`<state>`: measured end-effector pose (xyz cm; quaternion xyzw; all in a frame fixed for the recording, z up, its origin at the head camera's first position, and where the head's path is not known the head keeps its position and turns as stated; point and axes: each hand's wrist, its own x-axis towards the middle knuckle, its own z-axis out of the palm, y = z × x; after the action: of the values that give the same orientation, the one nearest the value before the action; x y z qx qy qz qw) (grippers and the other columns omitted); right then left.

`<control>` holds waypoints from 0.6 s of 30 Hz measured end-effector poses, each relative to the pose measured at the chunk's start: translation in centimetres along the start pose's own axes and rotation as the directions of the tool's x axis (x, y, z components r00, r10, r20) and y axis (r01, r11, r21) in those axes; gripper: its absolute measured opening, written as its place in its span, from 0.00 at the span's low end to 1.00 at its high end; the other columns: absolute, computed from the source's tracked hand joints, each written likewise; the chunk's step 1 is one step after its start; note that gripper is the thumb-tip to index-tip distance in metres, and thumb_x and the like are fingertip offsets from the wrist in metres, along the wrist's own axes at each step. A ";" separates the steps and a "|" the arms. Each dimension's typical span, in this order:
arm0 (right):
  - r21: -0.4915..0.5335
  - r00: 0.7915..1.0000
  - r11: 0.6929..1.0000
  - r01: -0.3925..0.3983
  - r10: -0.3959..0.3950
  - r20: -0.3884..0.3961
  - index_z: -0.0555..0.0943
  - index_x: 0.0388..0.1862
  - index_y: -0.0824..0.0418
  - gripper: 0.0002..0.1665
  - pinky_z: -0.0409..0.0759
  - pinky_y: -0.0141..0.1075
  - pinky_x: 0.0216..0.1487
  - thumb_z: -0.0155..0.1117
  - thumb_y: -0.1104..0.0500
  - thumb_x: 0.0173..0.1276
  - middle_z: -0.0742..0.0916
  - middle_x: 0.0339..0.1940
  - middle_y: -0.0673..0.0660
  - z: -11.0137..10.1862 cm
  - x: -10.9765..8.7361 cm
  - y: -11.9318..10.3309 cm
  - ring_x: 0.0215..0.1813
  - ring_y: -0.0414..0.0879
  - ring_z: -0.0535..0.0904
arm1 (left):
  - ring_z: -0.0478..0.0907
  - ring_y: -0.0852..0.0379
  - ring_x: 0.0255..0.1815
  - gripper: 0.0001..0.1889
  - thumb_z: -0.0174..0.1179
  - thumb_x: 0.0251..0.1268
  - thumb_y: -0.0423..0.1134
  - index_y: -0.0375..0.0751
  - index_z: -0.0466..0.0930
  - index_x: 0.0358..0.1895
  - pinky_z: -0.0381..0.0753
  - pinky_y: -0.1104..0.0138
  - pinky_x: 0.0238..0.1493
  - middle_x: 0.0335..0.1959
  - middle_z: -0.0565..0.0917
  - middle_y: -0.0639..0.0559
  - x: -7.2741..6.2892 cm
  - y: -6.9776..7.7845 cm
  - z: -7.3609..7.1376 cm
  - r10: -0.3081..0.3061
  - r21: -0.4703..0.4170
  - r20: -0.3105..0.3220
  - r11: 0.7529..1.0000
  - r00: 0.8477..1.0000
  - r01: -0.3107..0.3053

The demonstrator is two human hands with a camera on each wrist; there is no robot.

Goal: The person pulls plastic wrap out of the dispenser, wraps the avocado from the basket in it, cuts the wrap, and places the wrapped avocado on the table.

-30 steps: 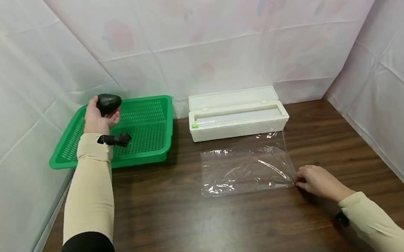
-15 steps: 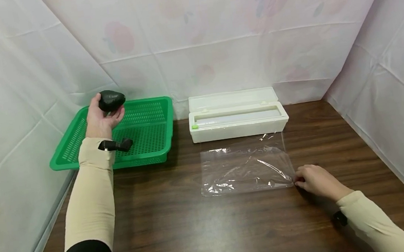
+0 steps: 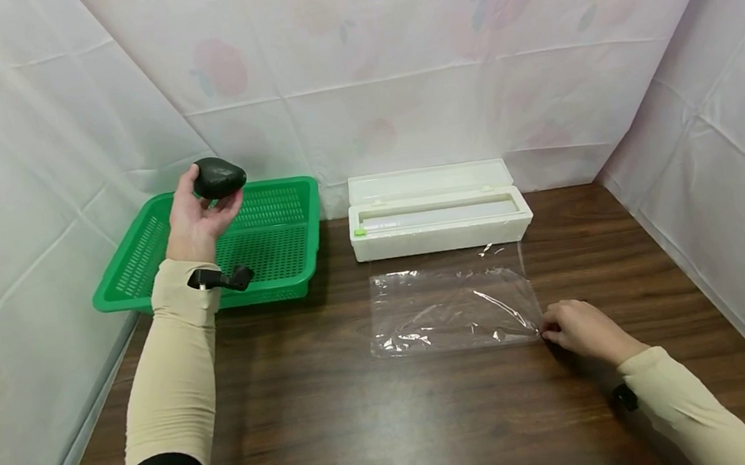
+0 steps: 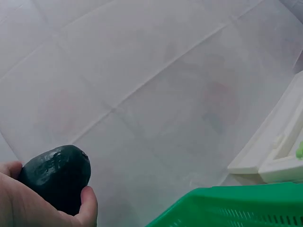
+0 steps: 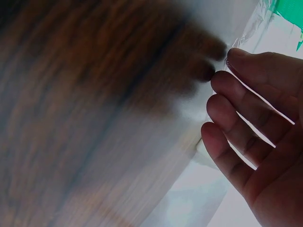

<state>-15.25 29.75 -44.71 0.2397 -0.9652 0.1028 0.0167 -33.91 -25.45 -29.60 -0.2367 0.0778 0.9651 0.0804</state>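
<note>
My left hand [image 3: 199, 219] holds a dark, glossy avocado [image 3: 220, 178] between fingers and thumb, raised over the green basket. In the left wrist view the same avocado [image 4: 57, 177] has its narrower end toward the upper right. A sheet of clear plastic wrap [image 3: 451, 307] lies drawn out on the table from the front of a white wrap dispenser [image 3: 441, 239]. At the sheet's near right corner, my right hand [image 3: 585, 330] pinches the film between thumb and index finger. The right wrist view shows the other fingers of that hand [image 5: 274, 177] extended beside the pinch.
The green plastic basket [image 3: 285, 282] stands at the back left, against the curtain. The dispenser's lid [image 3: 431, 180] is raised, and a small green slider [image 3: 360, 232] sits at its left end. White curtains [image 3: 354, 52] close in the dark wooden table [image 3: 393, 427] at the back and sides.
My left hand has lifted the avocado slightly and carried it to the right over the basket. The right hand has stayed at the film's corner almost unmoved.
</note>
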 end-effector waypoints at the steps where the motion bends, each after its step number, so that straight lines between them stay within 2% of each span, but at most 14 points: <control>1: 0.000 1.000 1.000 0.001 -0.001 -0.001 0.84 0.23 0.53 0.08 0.76 0.39 0.31 0.73 0.65 0.54 0.84 0.24 0.47 0.0 0.0 0.0 0.28 0.42 0.78 | 0.72 0.53 0.66 0.39 0.74 0.52 0.35 0.62 0.63 0.65 0.72 0.60 0.66 0.65 0.68 0.53 -0.1 -0.2 0.0 0.002 0.006 0.006 1.000 1.000 -0.002; 10: 0.006 1.000 1.000 -0.012 0.012 0.002 0.85 0.24 0.54 0.07 0.76 0.39 0.32 0.73 0.66 0.54 0.84 0.25 0.47 0.1 0.3 0.1 0.29 0.42 0.78 | 0.70 0.55 0.68 0.30 0.73 0.53 0.36 0.53 0.70 0.59 0.70 0.61 0.68 0.66 0.68 0.51 -0.3 -1.5 -0.1 -0.020 0.090 0.031 0.996 0.999 0.017; 18: 0.009 0.999 1.000 -0.030 0.029 0.024 0.84 0.23 0.53 0.08 0.76 0.39 0.32 0.72 0.65 0.56 0.84 0.25 0.47 0.1 0.5 0.2 0.29 0.42 0.78 | 0.68 0.57 0.69 0.31 0.73 0.55 0.38 0.54 0.69 0.61 0.68 0.63 0.69 0.67 0.68 0.52 -0.5 -2.8 -0.2 -0.029 0.139 0.027 0.990 0.999 0.025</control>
<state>-15.79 29.64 -44.84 0.2268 -0.9683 0.1045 0.0025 -32.87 -22.82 -29.86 -0.2177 0.1402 0.9595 0.1109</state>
